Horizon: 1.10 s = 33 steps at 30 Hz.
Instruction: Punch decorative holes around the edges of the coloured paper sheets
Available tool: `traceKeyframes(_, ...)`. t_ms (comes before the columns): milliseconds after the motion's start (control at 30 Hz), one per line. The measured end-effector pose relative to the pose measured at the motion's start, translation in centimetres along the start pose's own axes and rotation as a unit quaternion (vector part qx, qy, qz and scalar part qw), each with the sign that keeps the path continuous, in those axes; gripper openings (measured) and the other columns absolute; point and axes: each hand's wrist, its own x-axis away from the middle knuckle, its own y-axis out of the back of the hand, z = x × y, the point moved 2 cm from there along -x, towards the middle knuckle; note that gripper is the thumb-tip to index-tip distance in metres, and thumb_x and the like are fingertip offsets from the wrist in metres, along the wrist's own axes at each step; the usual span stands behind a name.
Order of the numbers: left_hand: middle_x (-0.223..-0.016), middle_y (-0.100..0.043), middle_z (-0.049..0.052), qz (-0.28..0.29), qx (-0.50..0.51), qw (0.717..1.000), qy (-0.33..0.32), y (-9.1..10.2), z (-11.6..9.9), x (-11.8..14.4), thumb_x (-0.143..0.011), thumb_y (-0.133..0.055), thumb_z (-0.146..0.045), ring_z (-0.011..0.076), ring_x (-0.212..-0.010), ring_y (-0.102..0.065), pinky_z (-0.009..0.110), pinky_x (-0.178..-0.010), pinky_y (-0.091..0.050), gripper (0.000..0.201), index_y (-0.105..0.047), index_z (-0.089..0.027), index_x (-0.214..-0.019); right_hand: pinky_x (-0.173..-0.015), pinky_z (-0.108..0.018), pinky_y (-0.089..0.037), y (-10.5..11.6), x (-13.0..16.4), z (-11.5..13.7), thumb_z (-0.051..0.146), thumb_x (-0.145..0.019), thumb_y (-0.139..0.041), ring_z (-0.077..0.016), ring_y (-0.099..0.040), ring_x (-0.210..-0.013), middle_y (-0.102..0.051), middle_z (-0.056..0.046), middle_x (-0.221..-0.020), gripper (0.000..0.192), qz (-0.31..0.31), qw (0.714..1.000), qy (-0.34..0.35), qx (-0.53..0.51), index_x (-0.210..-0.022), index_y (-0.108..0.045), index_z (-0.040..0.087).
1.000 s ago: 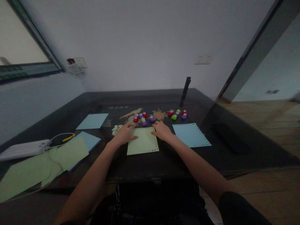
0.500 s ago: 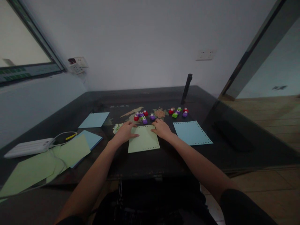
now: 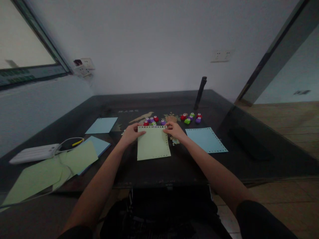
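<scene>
A pale green paper sheet (image 3: 153, 143) with punched holes along its edges is lifted at its far edge off the dark table (image 3: 174, 169). My left hand (image 3: 131, 133) pinches its far left corner and my right hand (image 3: 174, 130) pinches its far right corner. Just beyond the sheet lies a cluster of small red, purple and green craft punches (image 3: 152, 120).
A light blue punched sheet (image 3: 206, 140) lies to the right, with more small punches (image 3: 190, 118) and a black upright cylinder (image 3: 200, 88) behind it. To the left are blue sheets (image 3: 101, 125), green sheets (image 3: 50, 169), a white power bank (image 3: 33, 153) and cables.
Both hands lay flat on the green sheet's far corners before; now they grip those corners and the far edge is raised toward me. The camera view tilted slightly.
</scene>
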Motion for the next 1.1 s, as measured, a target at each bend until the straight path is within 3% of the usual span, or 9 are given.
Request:
traceKeyframes(100,-0.083,-0.069,0.007,-0.037,0.172,0.984,0.036,0.4,0.3,-0.3,-0.057,-0.075,-0.037,0.0187,-0.071,-0.062,0.030,-0.066,-0.048,0.039,-0.063,-0.013,-0.086,-0.052,-0.023,-0.040,0.2,0.4,0.4,0.021,-0.070,-0.067,-0.0108,-0.053,-0.055,-0.060,0.001,-0.064,0.022,0.079,0.991,-0.049,-0.094,-0.089,-0.058,0.015)
traceKeyframes(200,-0.085,-0.069,0.007,-0.080,0.262,0.960,0.046,0.6,0.0,-0.1,-0.055,-0.077,-0.037,0.0184,-0.073,-0.063,0.028,-0.065,-0.048,0.040,-0.063,-0.013,-0.084,-0.053,-0.023,-0.040,0.5,1.0,1.3,0.022,-0.069,-0.069,-0.0112,-0.054,-0.057,-0.064,-0.002,-0.066,0.017,0.136,0.983,-0.047,-0.118,-0.082,-0.063,0.014)
traceKeyframes(300,-0.089,-0.070,0.008,-0.081,0.325,0.940,0.065,0.1,-0.5,0.3,-0.057,-0.077,-0.035,0.0188,-0.076,-0.064,0.028,-0.067,-0.050,0.040,-0.063,-0.014,-0.087,-0.059,-0.025,-0.043,0.9,1.1,1.7,0.024,-0.067,-0.070,-0.0131,-0.057,-0.063,-0.066,-0.004,-0.070,0.014,0.122,0.983,-0.028,-0.133,-0.076,-0.065,0.014)
traceKeyframes(367,-0.092,-0.070,0.010,-0.038,0.350,0.932,0.084,-0.6,-0.7,0.5,-0.059,-0.076,-0.035,0.0200,-0.079,-0.065,0.031,-0.071,-0.051,0.040,-0.063,-0.013,-0.091,-0.064,-0.027,-0.044,1.1,0.9,1.8,0.026,-0.066,-0.071,-0.0143,-0.059,-0.067,-0.067,-0.004,-0.074,0.016,0.097,0.983,-0.017,-0.156,-0.076,-0.066,0.014)
traceKeyframes(467,-0.098,-0.069,0.011,0.030,0.337,0.938,0.073,-1.8,-0.8,1.0,-0.061,-0.076,-0.031,0.0222,-0.087,-0.064,0.033,-0.076,-0.051,0.042,-0.064,-0.013,-0.097,-0.069,-0.029,-0.045,1.5,0.6,1.8,0.030,-0.066,-0.071,-0.0144,-0.060,-0.069,-0.068,-0.005,-0.078,0.021,0.071,0.978,0.002,-0.197,-0.079,-0.067,0.015)
traceKeyframes(533,-0.100,-0.068,0.010,0.041,0.308,0.949,0.046,-2.4,-0.7,1.3,-0.063,-0.075,-0.029,0.0220,-0.089,-0.064,0.032,-0.074,-0.052,0.042,-0.063,-0.015,-0.100,-0.071,-0.030,-0.045,1.6,0.5,1.8,0.031,-0.065,-0.072,-0.0141,-0.060,-0.069,-0.069,-0.004,-0.078,0.023,0.055,0.974,0.011,-0.218,-0.080,-0.067,0.015)
traceKeyframes(733,-0.076,-0.065,0.006,0.054,0.242,0.968,0.043,-2.9,-0.4,1.7,-0.066,-0.073,-0.034,0.0137,-0.058,-0.056,0.023,-0.046,-0.042,0.032,-0.062,-0.013,-0.087,-0.070,-0.031,-0.047,1.8,0.4,1.8,0.035,-0.065,-0.073,-0.0147,-0.060,-0.068,-0.068,-0.003,-0.078,0.027,0.028,0.969,0.029,-0.244,-0.084,-0.068,0.017)
traceKeyframes(1100,-0.056,-0.052,0.001,0.109,0.226,0.968,0.006,-3.1,-0.8,1.8,-0.069,-0.069,-0.041,0.0081,-0.045,-0.045,0.021,-0.041,-0.034,0.031,-0.054,-0.014,-0.065,-0.069,-0.032,-0.047,1.8,0.4,1.8,0.041,-0.065,-0.072,-0.0163,-0.060,-0.070,-0.068,-0.003,-0.079,0.031,-0.015,0.975,0.055,-0.214,-0.084,-0.067,0.018)
